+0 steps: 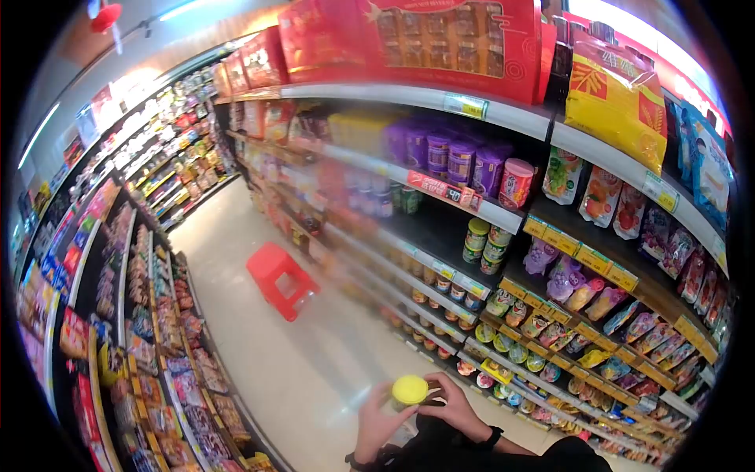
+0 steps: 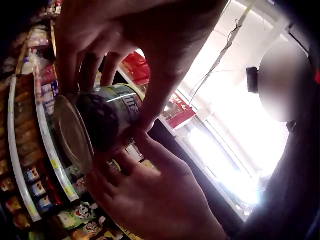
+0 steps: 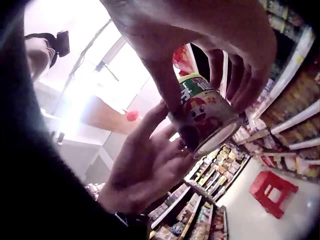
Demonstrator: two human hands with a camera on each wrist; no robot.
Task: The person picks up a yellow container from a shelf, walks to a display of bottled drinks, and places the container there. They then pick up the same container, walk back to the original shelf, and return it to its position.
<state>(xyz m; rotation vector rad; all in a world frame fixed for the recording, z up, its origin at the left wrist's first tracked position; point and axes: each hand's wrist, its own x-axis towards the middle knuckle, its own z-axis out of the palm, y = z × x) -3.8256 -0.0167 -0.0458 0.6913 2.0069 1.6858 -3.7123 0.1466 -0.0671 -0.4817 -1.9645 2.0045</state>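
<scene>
A small can with a yellow lid (image 1: 410,389) is held between both hands at the bottom centre of the head view, lid up. My left hand (image 1: 379,421) grips its left side; in the left wrist view, the fingers of this hand (image 2: 125,40) curl round the can (image 2: 112,112). On the opposite side my right hand (image 1: 458,411) pinches it with thumb and fingers. The right wrist view shows the can (image 3: 205,112) with a green and white label and a cartoon face, under my right hand (image 3: 205,30), with my left hand (image 3: 145,165) touching it below.
Stocked shelves (image 1: 487,216) line the right, holding purple tubs (image 1: 460,161) and similar green cans (image 1: 476,236). Low snack racks (image 1: 157,346) run along the left. A red plastic stool (image 1: 281,281) stands on the aisle floor (image 1: 228,228).
</scene>
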